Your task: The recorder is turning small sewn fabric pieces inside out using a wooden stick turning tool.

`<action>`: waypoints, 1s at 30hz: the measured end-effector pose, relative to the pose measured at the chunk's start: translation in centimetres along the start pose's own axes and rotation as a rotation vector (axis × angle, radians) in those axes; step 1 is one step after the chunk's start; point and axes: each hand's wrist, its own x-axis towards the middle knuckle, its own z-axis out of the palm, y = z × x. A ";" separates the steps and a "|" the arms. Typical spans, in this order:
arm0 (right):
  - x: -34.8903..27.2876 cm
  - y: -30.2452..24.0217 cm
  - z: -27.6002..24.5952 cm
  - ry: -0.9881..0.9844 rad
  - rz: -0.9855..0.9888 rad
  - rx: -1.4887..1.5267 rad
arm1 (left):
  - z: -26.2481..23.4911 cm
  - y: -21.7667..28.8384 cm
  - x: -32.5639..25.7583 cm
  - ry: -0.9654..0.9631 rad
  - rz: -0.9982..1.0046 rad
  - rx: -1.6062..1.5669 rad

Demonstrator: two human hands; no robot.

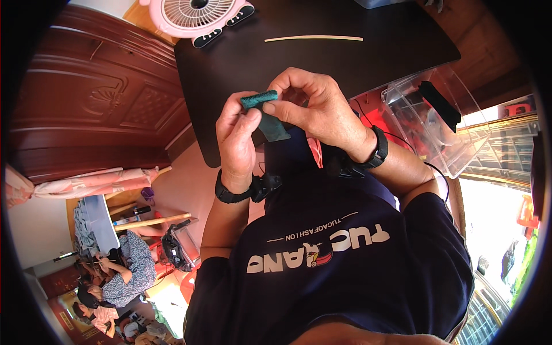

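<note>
Dark desk (368, 54) filled upper middle, seen over a dark blue shirt. Clear plastic box (437, 123) sat at desk's right edge, black strip inside. Pink fan (198, 16) stood at desk's far left corner; thin pale stick (314, 38) lay flat nearby, well apart from both hands. Left hand (237, 135) and right hand (319, 106) met above desk's near edge, each pinched shut on 1 small teal felt piece (265, 114), partly rolled at top. Black wristbands on both wrists.
</note>
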 end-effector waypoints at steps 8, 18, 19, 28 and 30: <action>0.0 0.3 0.0 -0.037 0.024 -0.040 | -0.6 0.0 -0.2 0.013 0.041 0.102; 0.3 1.0 -1.3 0.016 0.039 -0.013 | 0.7 -1.6 -0.3 -0.092 -0.260 -0.072; 0.3 0.5 -1.7 0.000 0.115 -0.098 | 0.6 -1.7 -0.4 -0.071 -0.298 -0.017; 0.3 -0.1 -3.3 0.027 0.174 -0.207 | 1.1 -4.3 -1.3 -0.289 -0.324 0.005; -0.1 -0.4 -4.1 0.137 0.170 -0.133 | 1.5 -5.1 -1.9 -0.298 -0.348 0.008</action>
